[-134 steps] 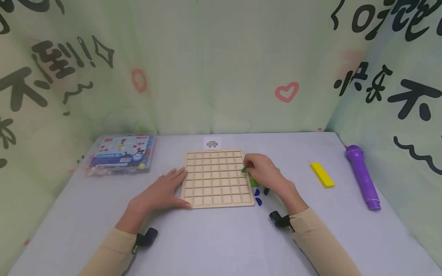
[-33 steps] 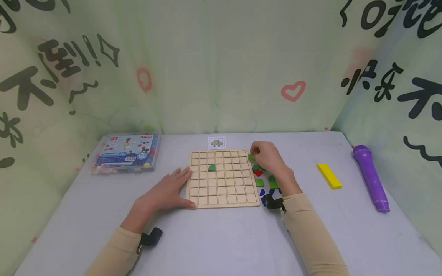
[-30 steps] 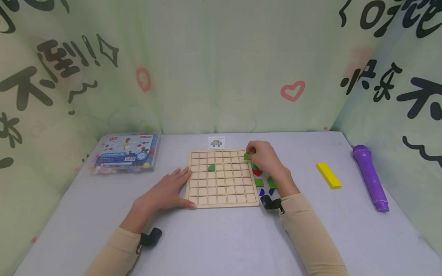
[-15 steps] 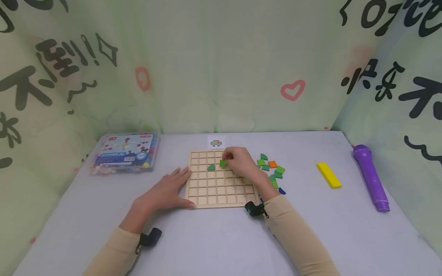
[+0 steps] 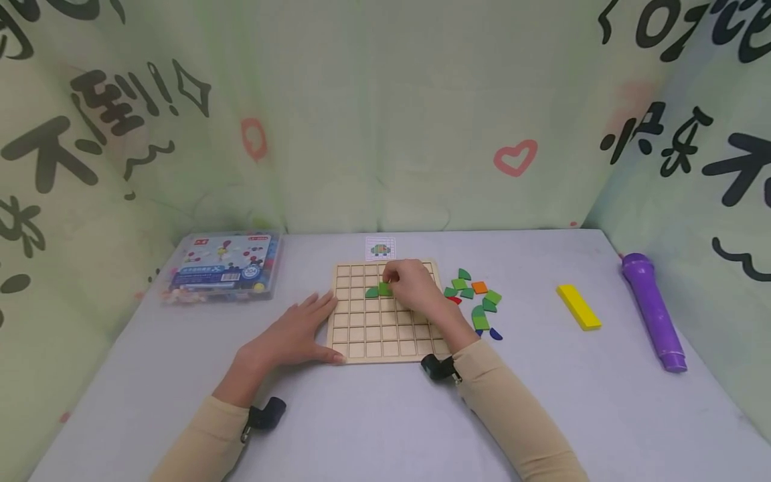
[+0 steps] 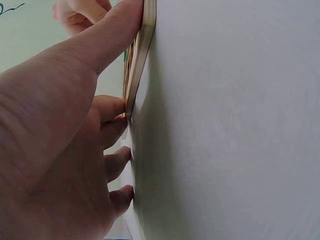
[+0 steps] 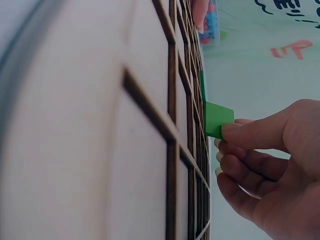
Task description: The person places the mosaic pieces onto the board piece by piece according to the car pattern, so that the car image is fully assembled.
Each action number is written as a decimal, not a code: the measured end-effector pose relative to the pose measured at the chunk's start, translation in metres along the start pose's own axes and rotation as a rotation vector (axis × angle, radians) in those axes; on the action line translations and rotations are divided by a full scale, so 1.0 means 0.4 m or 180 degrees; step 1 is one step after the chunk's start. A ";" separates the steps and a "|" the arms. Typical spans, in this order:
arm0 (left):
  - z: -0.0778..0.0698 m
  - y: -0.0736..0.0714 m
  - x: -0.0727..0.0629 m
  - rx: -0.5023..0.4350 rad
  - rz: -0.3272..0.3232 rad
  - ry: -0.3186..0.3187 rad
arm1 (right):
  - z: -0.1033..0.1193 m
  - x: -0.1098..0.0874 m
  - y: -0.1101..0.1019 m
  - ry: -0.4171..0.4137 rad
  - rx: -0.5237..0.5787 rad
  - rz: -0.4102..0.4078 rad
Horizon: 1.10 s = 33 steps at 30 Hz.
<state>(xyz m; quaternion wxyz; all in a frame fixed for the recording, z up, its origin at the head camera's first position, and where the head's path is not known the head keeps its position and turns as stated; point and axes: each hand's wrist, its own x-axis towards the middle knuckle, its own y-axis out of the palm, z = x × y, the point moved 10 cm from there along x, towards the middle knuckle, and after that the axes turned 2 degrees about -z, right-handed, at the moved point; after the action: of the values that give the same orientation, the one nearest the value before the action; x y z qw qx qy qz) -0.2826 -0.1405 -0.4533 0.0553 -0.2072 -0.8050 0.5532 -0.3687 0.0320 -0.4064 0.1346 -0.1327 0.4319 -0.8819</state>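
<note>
A wooden grid board [image 5: 391, 338] lies on the table. My left hand [image 5: 289, 335] rests along its left side, fingers extended by the edge and thumb at the near left corner. My right hand [image 5: 415, 288] is over the upper middle of the board, pinching a light green square tile [image 7: 219, 120] between thumb and fingertips. In the right wrist view this tile stands tilted, its lower edge right at the grid. A dark green quarter-round tile [image 5: 371, 292] sits in a cell just left of it.
Loose green, orange [image 5: 479, 287], red and blue [image 5: 496, 334] tiles lie right of the board. Behind it is a small pattern card [image 5: 381, 249]. A clear case [image 5: 223, 264] stands back left; a yellow block [image 5: 579, 307] and purple tube [image 5: 654, 311] lie at right.
My right hand set the dark green quarter-round tile in the board, then brought a light green square from the right-hand pile to the cell beside it. My left hand stays at the board's edge.
</note>
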 end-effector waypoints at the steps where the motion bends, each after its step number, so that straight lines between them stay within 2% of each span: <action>1: -0.001 0.000 0.000 0.0005 0.0003 -0.0005 | 0.001 -0.001 -0.003 -0.0001 0.0001 -0.0004; 8: -0.008 -0.001 0.002 -0.0002 0.0016 0.0007 | -0.003 -0.005 -0.006 0.0023 -0.0067 0.0047; 11: -0.010 -0.001 0.001 -0.0025 0.0022 -0.0002 | 0.000 -0.008 -0.004 -0.0003 -0.0217 0.0080; 16: -0.012 -0.001 0.002 -0.0029 0.0015 0.0019 | 0.005 -0.016 0.008 -0.0053 -0.0391 0.0261; 20: -0.011 0.000 0.002 -0.0018 0.0017 0.0013 | 0.003 -0.023 -0.001 -0.0045 -0.0308 0.0383; 25: -0.008 0.001 0.002 0.0007 0.0018 0.0002 | -0.042 -0.032 -0.048 0.0162 -0.0234 0.0355; 33: -0.006 -0.003 -0.004 -0.0045 -0.0002 -0.0020 | -0.149 -0.049 -0.131 0.0473 -0.0293 0.0280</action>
<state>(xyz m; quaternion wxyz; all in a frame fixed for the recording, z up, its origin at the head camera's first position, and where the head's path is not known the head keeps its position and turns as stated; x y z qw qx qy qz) -0.2807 -0.1394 -0.4510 0.0515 -0.2056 -0.8091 0.5481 -0.3777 0.1130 -0.4022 0.1346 -0.0539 0.4861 -0.8618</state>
